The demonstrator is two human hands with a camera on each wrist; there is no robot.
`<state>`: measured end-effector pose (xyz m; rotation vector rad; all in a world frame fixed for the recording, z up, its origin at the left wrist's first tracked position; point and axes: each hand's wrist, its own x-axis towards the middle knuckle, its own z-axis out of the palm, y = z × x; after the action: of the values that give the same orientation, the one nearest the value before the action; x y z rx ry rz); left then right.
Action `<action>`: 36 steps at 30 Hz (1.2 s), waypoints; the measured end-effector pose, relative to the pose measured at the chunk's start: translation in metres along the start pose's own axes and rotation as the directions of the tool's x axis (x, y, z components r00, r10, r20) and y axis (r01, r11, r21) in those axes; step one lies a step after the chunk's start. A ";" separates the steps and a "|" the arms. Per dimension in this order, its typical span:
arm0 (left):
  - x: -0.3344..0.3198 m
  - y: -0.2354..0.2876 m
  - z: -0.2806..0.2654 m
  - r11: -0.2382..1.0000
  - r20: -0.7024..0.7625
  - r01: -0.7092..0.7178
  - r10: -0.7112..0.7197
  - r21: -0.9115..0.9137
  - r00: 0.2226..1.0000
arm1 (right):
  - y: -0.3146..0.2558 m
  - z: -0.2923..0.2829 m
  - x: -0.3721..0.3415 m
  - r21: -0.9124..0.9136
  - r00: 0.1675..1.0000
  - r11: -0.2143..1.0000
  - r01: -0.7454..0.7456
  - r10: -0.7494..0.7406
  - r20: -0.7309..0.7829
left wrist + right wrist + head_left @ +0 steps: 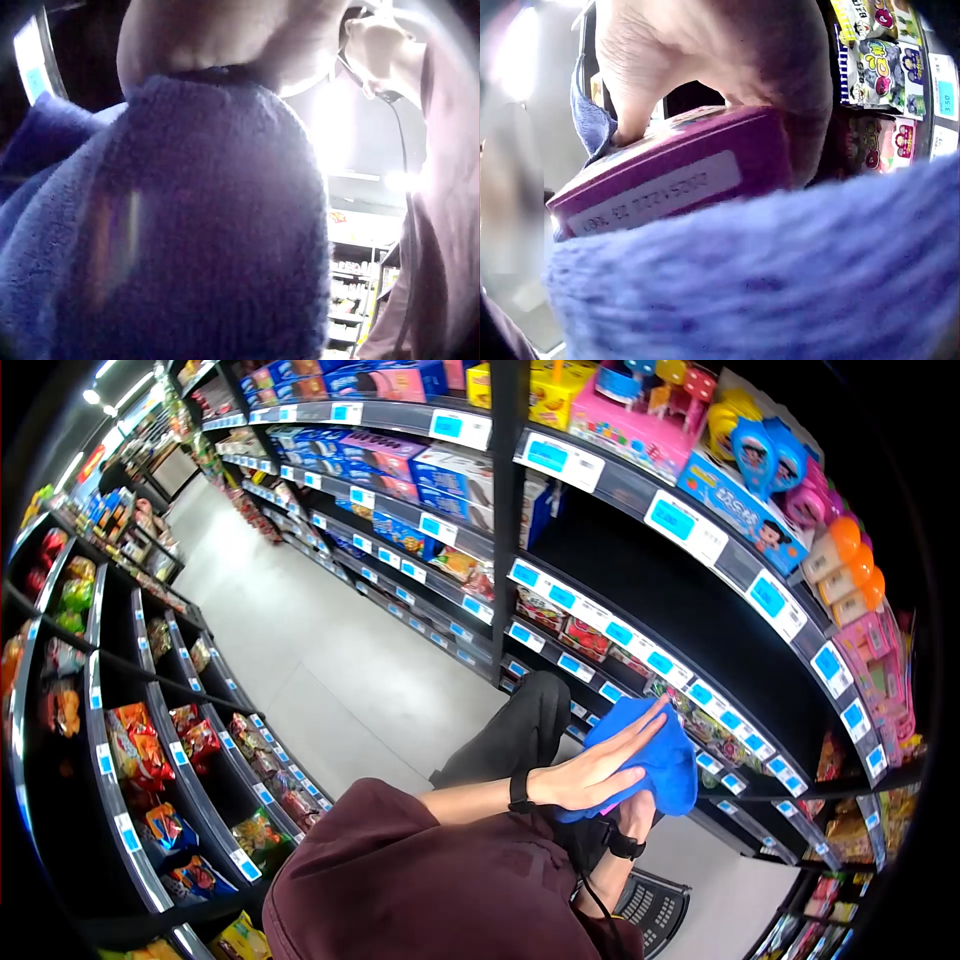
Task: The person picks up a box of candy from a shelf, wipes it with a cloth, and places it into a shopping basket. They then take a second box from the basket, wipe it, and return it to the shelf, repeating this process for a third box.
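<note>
A blue cloth (672, 765) (202, 217) (765, 277) is bunched between the person's hands in the head view. The left hand (588, 775) (232, 37) lies along it with fingers extended, pressing on its near side. Below, the right hand (636, 815) (727, 52) grips a pink-purple box (682, 184) with a printed date strip; thumb and fingers are on its sides. Cloth lies along the box's edge in the right wrist view. The cloth hides most of the box from the head view.
Tall shelves (620, 625) with price tags and boxed goods stand to the right and ahead. On the left, shelves hold snack bags (140, 745). Between them runs a grey aisle floor (300, 650). Near the body is a black basket (655, 910).
</note>
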<state>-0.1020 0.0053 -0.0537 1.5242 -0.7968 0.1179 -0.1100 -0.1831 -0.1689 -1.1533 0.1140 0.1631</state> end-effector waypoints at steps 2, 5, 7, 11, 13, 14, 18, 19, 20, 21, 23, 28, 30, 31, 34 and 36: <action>-0.001 0.006 -0.003 1.000 -0.048 0.002 -0.002 0.006 0.999 | 0.010 -0.004 0.014 -0.109 0.989 0.984 0.139 -0.132 0.067; -0.017 0.014 0.003 0.992 -0.105 -0.007 0.021 0.128 0.994 | 0.013 0.013 0.032 -0.174 0.921 0.907 0.383 -0.389 -0.001; -0.030 0.010 0.005 0.898 -0.073 -0.057 0.098 0.437 0.993 | 0.012 0.028 0.037 -0.130 0.880 0.880 0.456 -0.468 -0.081; -0.031 0.016 -0.015 0.857 -0.138 0.043 0.033 0.513 0.990 | 0.008 0.061 0.021 -0.001 0.882 0.902 0.432 -0.423 -0.208; -0.023 0.015 -0.026 0.904 -0.139 0.011 0.054 0.428 0.989 | 0.001 0.062 0.017 -0.032 0.886 0.908 0.418 -0.415 -0.207; -0.019 0.014 -0.029 0.930 -0.148 -0.003 0.062 0.367 0.987 | -0.004 0.060 0.014 -0.081 0.892 0.913 0.400 -0.408 -0.192; -0.006 0.014 -0.023 0.964 -0.116 -0.020 0.052 0.263 0.992 | -0.030 0.054 0.003 -0.282 0.893 0.889 0.359 -0.416 -0.174; -0.004 0.013 -0.017 0.966 -0.126 -0.030 0.064 0.258 0.990 | -0.034 0.054 0.002 -0.311 0.886 0.879 0.361 -0.427 -0.179; -0.004 0.012 -0.012 0.966 -0.137 -0.038 0.075 0.256 0.988 | -0.038 0.056 0.002 -0.319 0.879 0.873 0.368 -0.438 -0.186; -0.006 0.013 -0.006 0.956 -0.134 -0.033 0.074 0.291 0.988 | -0.036 0.055 0.003 -0.317 0.878 0.874 0.369 -0.440 -0.189; -0.014 0.014 0.006 0.950 -0.110 -0.031 0.068 0.309 0.992 | -0.031 0.056 0.007 -0.275 0.867 0.876 0.396 -0.455 -0.203; -0.023 0.015 0.000 0.932 -0.134 -0.013 0.066 0.362 0.989 | -0.022 0.057 0.012 -0.221 0.862 0.879 0.422 -0.465 -0.202; -0.017 0.017 -0.011 0.948 -0.128 -0.036 0.080 0.317 0.988 | -0.020 0.056 0.013 -0.207 0.865 0.880 0.427 -0.465 -0.189; -0.014 0.018 -0.016 0.946 -0.135 -0.047 0.094 0.319 0.986 | -0.019 0.056 0.011 -0.206 0.867 0.880 0.429 -0.465 -0.179; -0.004 0.022 -0.026 0.948 -0.130 -0.078 0.123 0.309 0.984 | -0.012 0.047 0.003 -0.245 0.869 0.866 0.435 -0.475 -0.139; 0.003 0.020 -0.028 0.961 -0.126 -0.097 0.133 0.258 0.983 | -0.009 0.031 -0.007 -0.367 0.862 0.803 0.469 -0.507 -0.008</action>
<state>-0.1000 0.0315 -0.0312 1.6850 -0.7781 0.4240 -0.1145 -0.1587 -0.1469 -1.5163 -0.1309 -0.3564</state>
